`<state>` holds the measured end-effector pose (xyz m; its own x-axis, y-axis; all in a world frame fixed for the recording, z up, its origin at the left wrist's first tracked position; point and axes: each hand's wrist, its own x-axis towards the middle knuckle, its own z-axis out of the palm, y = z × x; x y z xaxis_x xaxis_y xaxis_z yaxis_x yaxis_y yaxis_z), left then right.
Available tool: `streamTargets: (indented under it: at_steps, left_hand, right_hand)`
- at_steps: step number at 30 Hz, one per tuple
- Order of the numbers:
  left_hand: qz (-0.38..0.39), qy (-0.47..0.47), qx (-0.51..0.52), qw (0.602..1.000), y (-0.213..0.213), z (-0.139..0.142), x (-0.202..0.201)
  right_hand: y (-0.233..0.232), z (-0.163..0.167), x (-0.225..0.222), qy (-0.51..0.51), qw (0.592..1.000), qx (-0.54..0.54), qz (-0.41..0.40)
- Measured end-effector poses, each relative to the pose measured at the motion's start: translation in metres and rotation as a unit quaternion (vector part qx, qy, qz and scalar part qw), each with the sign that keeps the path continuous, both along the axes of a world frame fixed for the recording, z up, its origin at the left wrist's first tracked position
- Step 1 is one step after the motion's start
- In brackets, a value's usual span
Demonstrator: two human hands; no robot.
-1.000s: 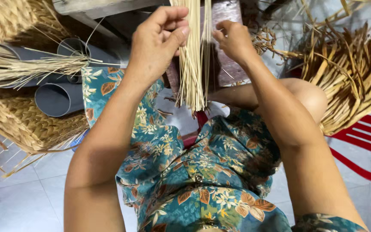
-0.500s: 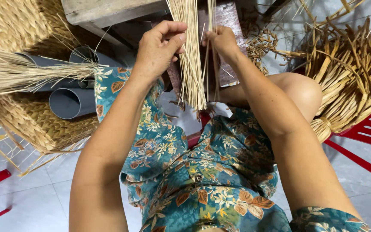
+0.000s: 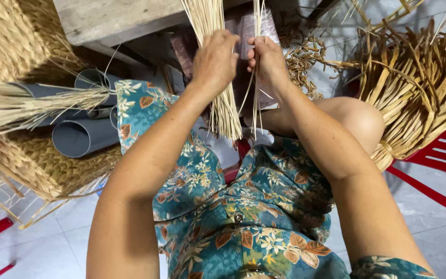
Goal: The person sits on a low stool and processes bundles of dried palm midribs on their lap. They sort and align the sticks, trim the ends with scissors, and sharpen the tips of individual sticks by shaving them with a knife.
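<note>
My left hand (image 3: 213,64) is closed around a thick bundle of pale straw stalks (image 3: 210,23) that hangs down past my lap. My right hand (image 3: 268,62), just to the right of it, pinches a few thin stalks (image 3: 258,15) separated from the bundle. Both hands are raised over my knees, in front of a floral blue dress (image 3: 243,206). The upper ends of the stalks run out of the top of the view.
A woven straw basket (image 3: 37,165) and grey plastic pipes (image 3: 78,137) lie at the left, with another woven piece (image 3: 11,41) above. A wooden plank (image 3: 109,20) is ahead. A heap of brown reeds (image 3: 419,88) and a red plastic chair (image 3: 440,175) sit right.
The view has shifted down slightly. My right hand has drawn a few stalks a little further apart from the main bundle, which my left hand still holds.
</note>
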<state>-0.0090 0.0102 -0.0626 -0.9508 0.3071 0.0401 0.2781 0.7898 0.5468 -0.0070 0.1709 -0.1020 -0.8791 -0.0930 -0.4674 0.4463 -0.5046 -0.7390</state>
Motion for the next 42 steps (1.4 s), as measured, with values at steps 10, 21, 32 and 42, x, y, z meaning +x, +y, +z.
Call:
streamTargets:
  at_steps: [10,21,32,42]
  left_hand:
    - [0.056,-0.112,0.119,0.985,0.02,-0.042,-0.026]
    - [0.133,-0.247,0.158,0.947,0.031,-0.065,-0.022]
    - [0.161,-0.453,0.365,0.797,0.036,-0.067,-0.009]
    - [0.162,-0.475,0.463,0.731,0.033,-0.07,-0.009]
  right_hand:
    - [-0.014,-0.007,0.008,0.035,0.999,-0.027,0.009]
    - [-0.009,0.001,0.006,0.086,0.99,0.111,0.009]
    - [0.015,0.007,-0.004,0.021,0.989,0.144,0.024]
    - [0.045,0.007,-0.005,0.051,0.995,0.081,-0.008]
